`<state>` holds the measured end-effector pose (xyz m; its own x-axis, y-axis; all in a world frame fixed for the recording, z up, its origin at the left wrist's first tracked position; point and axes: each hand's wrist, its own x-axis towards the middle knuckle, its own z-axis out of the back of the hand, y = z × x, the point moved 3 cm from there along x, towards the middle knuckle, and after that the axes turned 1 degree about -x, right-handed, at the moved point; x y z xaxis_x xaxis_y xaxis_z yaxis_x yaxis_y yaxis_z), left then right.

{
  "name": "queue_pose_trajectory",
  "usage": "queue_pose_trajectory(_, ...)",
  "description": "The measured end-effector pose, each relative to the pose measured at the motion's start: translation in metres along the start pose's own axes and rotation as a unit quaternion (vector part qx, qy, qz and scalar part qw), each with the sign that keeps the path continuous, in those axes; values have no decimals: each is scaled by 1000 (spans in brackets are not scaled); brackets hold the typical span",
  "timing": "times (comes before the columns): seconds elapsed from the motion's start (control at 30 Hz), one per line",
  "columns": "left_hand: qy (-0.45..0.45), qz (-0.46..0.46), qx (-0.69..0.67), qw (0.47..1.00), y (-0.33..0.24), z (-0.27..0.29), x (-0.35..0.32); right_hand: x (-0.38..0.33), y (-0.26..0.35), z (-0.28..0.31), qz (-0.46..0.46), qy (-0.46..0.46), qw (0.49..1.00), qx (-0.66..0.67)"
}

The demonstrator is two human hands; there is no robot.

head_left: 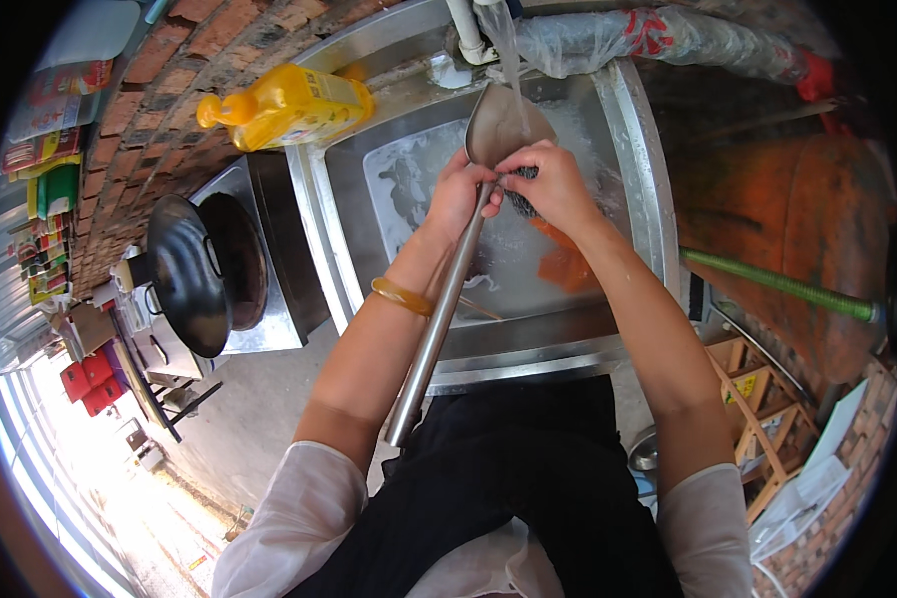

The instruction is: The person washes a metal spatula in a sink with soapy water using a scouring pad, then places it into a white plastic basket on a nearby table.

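At upper centre of the frame, a long metal ladle is gripped near its bowl by the left hand, while a dark scrubber is pinched against it by the right hand under running water over the sink. The wet handle could slip and splash.

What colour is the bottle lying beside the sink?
Yellow; the bottle shows clearly in the head view, on the ledge beside the sink.

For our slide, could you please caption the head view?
Left hand steadies a long steel ladle under running water while right hand scrubs it over a metal sink.
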<state>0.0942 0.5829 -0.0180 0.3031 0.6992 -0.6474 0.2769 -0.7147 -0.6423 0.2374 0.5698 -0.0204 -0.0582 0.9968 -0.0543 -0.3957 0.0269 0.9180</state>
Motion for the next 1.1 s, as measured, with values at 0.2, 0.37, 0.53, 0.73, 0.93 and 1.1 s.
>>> queue_pose_trajectory(0.2,8,28,40,999,-2,-3,3,17,9,-8,-61,-9,997,42)
queue_pose_trajectory(0.37,30,67,-35,997,11,-1,-5,18,0,10,81,176,981,26)
queue_pose_trajectory(0.53,-13,54,48,997,9,14,-5,9,-15,-4,35,141,982,-118)
queue_pose_trajectory(0.73,-29,-150,420,895,-15,32,-6,-23,-59,33,-185,-234,950,92)
queue_pose_trajectory(0.93,-131,-294,515,795,-9,28,-10,5,-24,23,-107,-275,948,122)
queue_pose_trajectory(1.1,-22,-56,238,969,-11,37,4,18,-1,2,-33,-246,965,83)
